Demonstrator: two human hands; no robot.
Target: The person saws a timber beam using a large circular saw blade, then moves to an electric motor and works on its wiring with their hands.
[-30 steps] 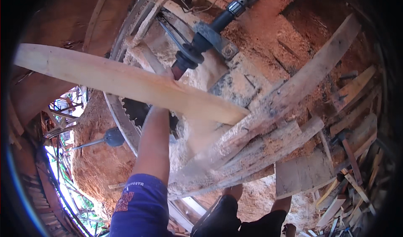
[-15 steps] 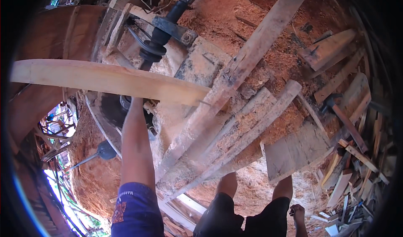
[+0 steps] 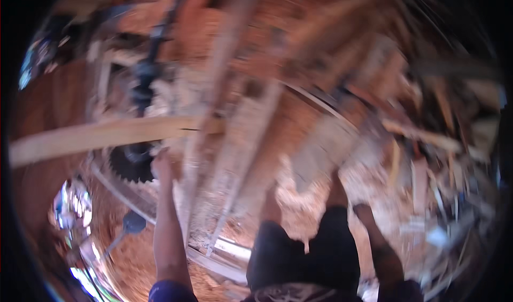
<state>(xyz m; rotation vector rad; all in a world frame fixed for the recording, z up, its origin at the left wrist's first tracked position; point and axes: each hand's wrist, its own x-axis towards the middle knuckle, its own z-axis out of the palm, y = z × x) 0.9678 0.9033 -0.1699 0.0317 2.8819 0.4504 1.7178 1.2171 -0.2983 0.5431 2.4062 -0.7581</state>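
My left hand [image 3: 161, 164] is just below the curved plank [image 3: 107, 136], close to the toothed edge of a large circular saw blade [image 3: 124, 165]. Motion smears its fingers, and nothing can be made out in them. The plank lies crosswise, its right end by a long upright-running beam [image 3: 219, 61]. Down at my right side, beside my knee, hangs my right hand [image 3: 363, 212]; its fingers are blurred too. A dark shaft [image 3: 143, 85] runs behind the plank toward the blade.
A wide board [image 3: 320, 152] leans ahead of my knees. Scrap wood [image 3: 419, 179] is heaped on the right. A rounded grey piece on a rod [image 3: 133, 223] is at lower left. Sawdust [image 3: 133, 254] covers much of the ground.
The whole view has swung and blurred, with the scene shifting left. My left hand, hidden behind the plank before, now shows below it. More of my right arm is in view.
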